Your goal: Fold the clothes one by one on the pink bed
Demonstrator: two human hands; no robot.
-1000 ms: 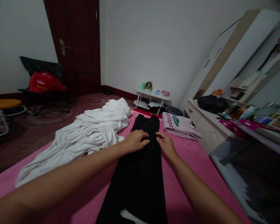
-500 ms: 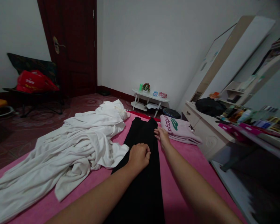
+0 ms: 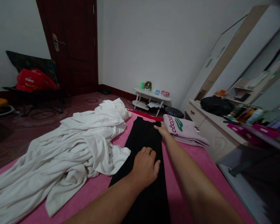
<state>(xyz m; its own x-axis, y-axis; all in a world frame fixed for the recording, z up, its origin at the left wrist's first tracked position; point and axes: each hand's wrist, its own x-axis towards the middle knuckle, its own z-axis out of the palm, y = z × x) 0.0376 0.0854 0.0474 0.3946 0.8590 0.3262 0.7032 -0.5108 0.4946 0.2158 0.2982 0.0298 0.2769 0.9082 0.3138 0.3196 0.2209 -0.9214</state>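
You seem to be straightening the black garment (image 3: 142, 133) on the pink bed (image 3: 200, 152); your left hand (image 3: 146, 165) lies on it, fingers loose; your right hand (image 3: 162, 129) grasps its far right corner; the next move likely calls for gentle tension.

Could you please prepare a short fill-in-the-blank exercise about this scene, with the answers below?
1. The left hand lies on the garment, and the right hand holds its far corner; the garment's colour is ____.
2. The crumpled white cloth lies to the ____ of the garment.
3. The red bag rests on a ____ near the door.
4. Besides lettering, the folded pink clothing bears a shape coloured ____.

Answers: black; left; chair; green.
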